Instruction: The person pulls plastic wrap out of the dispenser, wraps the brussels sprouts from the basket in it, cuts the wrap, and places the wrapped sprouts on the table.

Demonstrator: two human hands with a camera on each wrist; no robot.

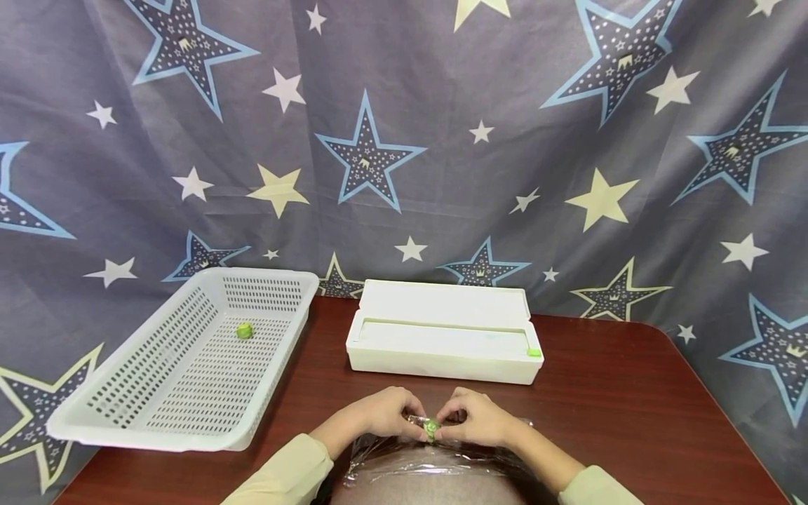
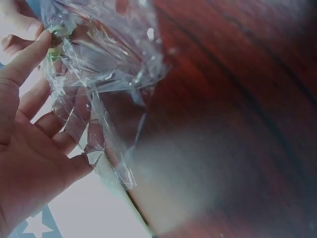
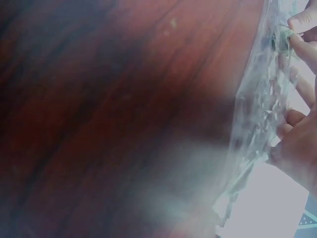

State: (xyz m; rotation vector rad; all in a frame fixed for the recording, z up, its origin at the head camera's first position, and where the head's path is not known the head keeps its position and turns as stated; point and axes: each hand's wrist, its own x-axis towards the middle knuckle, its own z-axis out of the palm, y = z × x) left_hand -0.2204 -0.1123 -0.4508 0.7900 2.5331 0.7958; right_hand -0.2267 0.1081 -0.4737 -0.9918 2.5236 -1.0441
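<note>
Head view: star-patterned curtain [image 1: 404, 217] behind; red-brown table [image 1: 637, 400] below. White basket [image 1: 145, 441] at left, one green lump [image 1: 244, 330] inside; the shallow walls probably keep it from rolling. Long white box [image 1: 442, 366] beyond the hands, lid [image 1: 445, 300] tipped back, perhaps so its contents stay reachable. Left hand [image 1: 390, 415] and right hand [image 1: 480, 419] meet over the near table area; each pinches from its own side a green piece [image 1: 431, 428] in clear film [image 1: 435, 464]. Two-sided hold presumably keeps the piece steady and the film gathered.

Left wrist view: left thumb tip at the piece, other fingers spread behind the film, likely supporting the loose sheet.

Right wrist view: blurred; right thumb tip against the piece, film hanging alongside the fingers. Exact grip of the other right fingers: cannot tell.
</note>
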